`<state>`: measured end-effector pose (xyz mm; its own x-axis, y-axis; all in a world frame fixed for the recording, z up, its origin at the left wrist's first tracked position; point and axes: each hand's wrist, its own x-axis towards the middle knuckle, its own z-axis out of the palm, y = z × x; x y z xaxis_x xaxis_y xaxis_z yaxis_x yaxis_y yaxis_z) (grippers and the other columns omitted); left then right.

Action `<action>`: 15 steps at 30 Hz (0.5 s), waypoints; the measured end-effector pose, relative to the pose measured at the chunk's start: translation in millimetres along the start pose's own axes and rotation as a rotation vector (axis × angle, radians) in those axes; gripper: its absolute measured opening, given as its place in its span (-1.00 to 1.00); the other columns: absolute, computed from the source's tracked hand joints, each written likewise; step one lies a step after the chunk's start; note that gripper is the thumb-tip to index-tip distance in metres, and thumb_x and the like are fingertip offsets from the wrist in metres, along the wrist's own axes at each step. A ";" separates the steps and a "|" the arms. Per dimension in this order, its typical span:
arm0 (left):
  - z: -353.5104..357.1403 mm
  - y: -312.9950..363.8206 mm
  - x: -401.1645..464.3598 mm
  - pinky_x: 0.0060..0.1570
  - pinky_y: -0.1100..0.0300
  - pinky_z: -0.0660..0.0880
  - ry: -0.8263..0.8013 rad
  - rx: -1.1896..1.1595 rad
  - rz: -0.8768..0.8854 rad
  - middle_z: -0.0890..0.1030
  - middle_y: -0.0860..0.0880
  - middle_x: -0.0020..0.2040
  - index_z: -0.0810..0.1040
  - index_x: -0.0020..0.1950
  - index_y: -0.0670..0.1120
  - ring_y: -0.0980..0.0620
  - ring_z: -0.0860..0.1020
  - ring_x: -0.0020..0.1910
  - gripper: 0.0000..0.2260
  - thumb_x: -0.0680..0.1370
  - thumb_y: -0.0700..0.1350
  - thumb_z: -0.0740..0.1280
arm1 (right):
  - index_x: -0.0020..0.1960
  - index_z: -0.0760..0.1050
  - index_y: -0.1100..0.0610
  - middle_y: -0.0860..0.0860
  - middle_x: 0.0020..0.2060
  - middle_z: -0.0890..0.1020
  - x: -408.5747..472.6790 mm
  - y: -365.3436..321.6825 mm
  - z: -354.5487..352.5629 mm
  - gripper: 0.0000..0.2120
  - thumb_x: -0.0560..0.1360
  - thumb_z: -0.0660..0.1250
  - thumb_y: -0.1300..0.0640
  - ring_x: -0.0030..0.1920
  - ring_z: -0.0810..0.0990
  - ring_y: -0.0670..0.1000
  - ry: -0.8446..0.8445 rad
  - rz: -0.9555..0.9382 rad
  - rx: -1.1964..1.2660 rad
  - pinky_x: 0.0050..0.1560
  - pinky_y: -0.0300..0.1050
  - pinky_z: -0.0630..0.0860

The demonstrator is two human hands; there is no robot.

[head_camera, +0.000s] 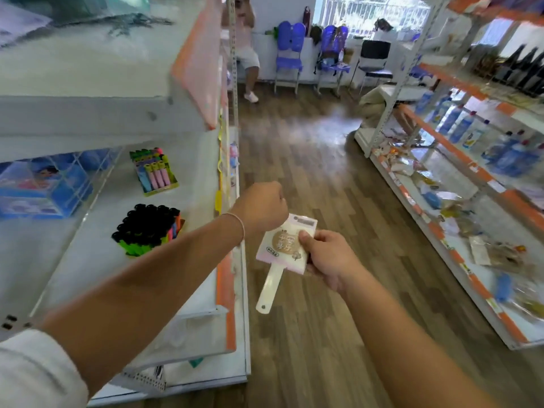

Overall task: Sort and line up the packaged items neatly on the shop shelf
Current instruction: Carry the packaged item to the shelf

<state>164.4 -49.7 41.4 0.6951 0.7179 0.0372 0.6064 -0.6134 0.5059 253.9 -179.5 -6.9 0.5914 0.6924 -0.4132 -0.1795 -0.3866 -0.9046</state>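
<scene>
Pink packaged item (287, 245) pinched in right hand (329, 259) grip; left hand (262, 207) fisted, contents hidden.

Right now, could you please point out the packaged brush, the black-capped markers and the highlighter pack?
packaged brush (287, 244): head view, round label.
black-capped markers (147, 223): head view, caps.
highlighter pack (156, 172): head view, pink highlighters.

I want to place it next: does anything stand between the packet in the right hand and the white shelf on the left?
Only the person's own left arm crosses in front of the shelf. The packet, held by the right hand, is over the floor beside the shelf edge; bare shelf surface shows near the markers.
</scene>
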 end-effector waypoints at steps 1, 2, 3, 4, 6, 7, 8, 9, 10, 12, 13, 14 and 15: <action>4.6 20.0 7.6 -0.16 0.12 0.44 -0.010 0.007 0.003 0.55 -0.07 -0.13 0.49 -0.08 -0.12 -0.11 0.52 -0.10 -0.86 0.55 -0.10 0.18 | -0.09 0.51 0.22 0.16 -0.26 0.64 0.1 -8.0 -23.8 -0.83 0.60 0.27 0.14 -0.51 0.56 -0.07 0.028 -0.019 0.000 -0.60 -0.29 0.39; 9.9 40.7 15.2 -0.19 0.13 0.41 -0.027 0.011 0.005 0.53 -0.06 -0.14 0.48 -0.07 -0.10 -0.09 0.51 -0.11 -0.86 0.57 -0.08 0.18 | -0.11 0.51 0.21 0.15 -0.25 0.64 0.5 -15.3 -49.0 -0.83 0.60 0.26 0.14 -0.51 0.56 -0.08 0.057 -0.037 -0.003 -0.60 -0.30 0.38; 15.3 61.9 21.8 -0.23 0.13 0.40 -0.048 0.004 0.010 0.54 -0.05 -0.13 0.47 -0.07 -0.09 -0.08 0.51 -0.12 -0.85 0.58 -0.05 0.17 | -0.11 0.51 0.20 0.14 -0.24 0.65 0.8 -22.6 -75.3 -0.82 0.61 0.25 0.14 -0.49 0.57 -0.08 0.084 -0.051 -0.006 -0.58 -0.30 0.39; 20.9 82.8 27.8 -0.26 0.13 0.40 -0.067 -0.012 0.016 0.56 -0.06 -0.12 0.48 -0.06 -0.09 -0.07 0.52 -0.13 -0.82 0.60 -0.03 0.17 | -0.10 0.51 0.19 0.14 -0.21 0.66 1.9 -29.2 -101.2 -0.82 0.61 0.24 0.13 -0.44 0.61 -0.05 0.111 -0.062 -0.012 -0.56 -0.27 0.41; 32.9 125.6 38.4 -0.21 0.11 0.44 -0.120 -0.033 0.039 0.61 -0.12 -0.09 0.53 -0.04 -0.16 -0.10 0.55 -0.14 -0.73 0.62 -0.02 0.14 | -0.04 0.53 0.20 0.14 -0.12 0.69 3.3 -41.3 -153.3 -0.81 0.61 0.24 0.09 -0.23 0.69 0.07 0.167 -0.074 -0.050 -0.42 -0.16 0.51; 40.3 146.5 43.5 -0.17 0.09 0.48 -0.162 -0.031 0.058 0.61 -0.14 -0.07 0.53 -0.03 -0.19 -0.12 0.57 -0.13 -0.70 0.63 -0.02 0.12 | -0.02 0.53 0.19 0.14 -0.10 0.70 3.8 -46.8 -178.7 -0.80 0.61 0.24 0.07 -0.14 0.70 0.12 0.197 -0.080 -0.059 -0.35 -0.11 0.54; 47.9 166.6 48.0 -0.15 0.06 0.52 -0.216 -0.040 0.079 0.60 -0.15 -0.06 0.52 -0.02 -0.20 -0.14 0.59 -0.13 -0.70 0.65 -0.03 0.10 | -0.01 0.54 0.18 0.13 -0.09 0.70 5.1 -51.4 -203.4 -0.80 0.60 0.24 0.05 -0.11 0.70 0.13 0.223 -0.087 -0.053 -0.31 -0.08 0.56; 57.1 185.0 52.3 -0.19 0.05 0.56 -0.273 -0.092 0.091 0.59 -0.14 -0.07 0.51 -0.01 -0.19 -0.14 0.61 -0.18 -0.70 0.66 -0.04 0.08 | 0.00 0.54 0.17 0.12 -0.09 0.70 5.0 -55.9 -225.7 -0.79 0.60 0.24 0.04 -0.10 0.70 0.12 0.248 -0.094 -0.046 -0.28 -0.06 0.58; 66.6 202.3 56.9 -0.30 0.09 0.56 -0.329 -0.211 0.079 0.59 -0.13 -0.11 0.51 0.01 -0.19 -0.10 0.60 -0.27 -0.69 0.67 -0.02 0.07 | 0.01 0.54 0.16 0.10 -0.10 0.70 5.9 -59.2 -248.1 -0.79 0.60 0.24 0.03 -0.11 0.70 0.10 0.273 -0.099 -0.050 -0.24 -0.03 0.60; 86.2 234.3 67.1 -0.43 0.18 0.49 -0.413 -0.489 0.026 0.58 -0.11 -0.18 0.54 0.05 -0.22 -0.02 0.54 -0.42 -0.61 0.67 0.05 0.07 | 0.00 0.55 0.13 0.07 -0.11 0.70 8.3 -64.4 -288.8 -0.78 0.60 0.23 0.00 -0.12 0.70 0.08 0.327 -0.109 -0.069 -0.20 0.00 0.63; 95.4 249.2 71.8 -0.44 0.19 0.48 -0.431 -0.570 0.020 0.58 -0.11 -0.21 0.54 0.05 -0.22 0.00 0.52 -0.45 -0.61 0.67 0.06 0.08 | -0.01 0.55 0.11 0.07 -0.11 0.70 9.7 -66.3 -307.0 -0.78 0.60 0.23 -0.01 -0.12 0.70 0.08 0.354 -0.116 -0.074 -0.23 -0.02 0.61; 103.6 263.6 76.6 -0.45 0.20 0.47 -0.442 -0.616 0.030 0.56 -0.09 -0.26 0.54 0.02 -0.21 0.01 0.51 -0.47 -0.62 0.67 0.06 0.09 | -0.02 0.55 0.11 0.09 -0.11 0.70 12.1 -67.7 -324.1 -0.78 0.60 0.23 -0.01 -0.13 0.70 0.11 0.378 -0.127 -0.074 -0.26 -0.04 0.58; 110.2 278.0 81.2 -0.46 0.20 0.46 -0.453 -0.643 0.048 0.53 -0.08 -0.29 0.52 -0.03 -0.20 0.01 0.50 -0.47 -0.63 0.67 0.05 0.09 | -0.04 0.55 0.11 0.11 -0.12 0.70 14.8 -69.1 -339.9 -0.78 0.60 0.22 -0.01 -0.14 0.69 0.13 0.402 -0.138 -0.065 -0.28 -0.05 0.55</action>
<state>432.0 -198.2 90.2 0.8884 0.4065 -0.2135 0.3258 -0.2305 0.9169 542.3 -349.6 85.0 0.8678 0.4532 -0.2036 -0.0349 -0.3532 -0.9349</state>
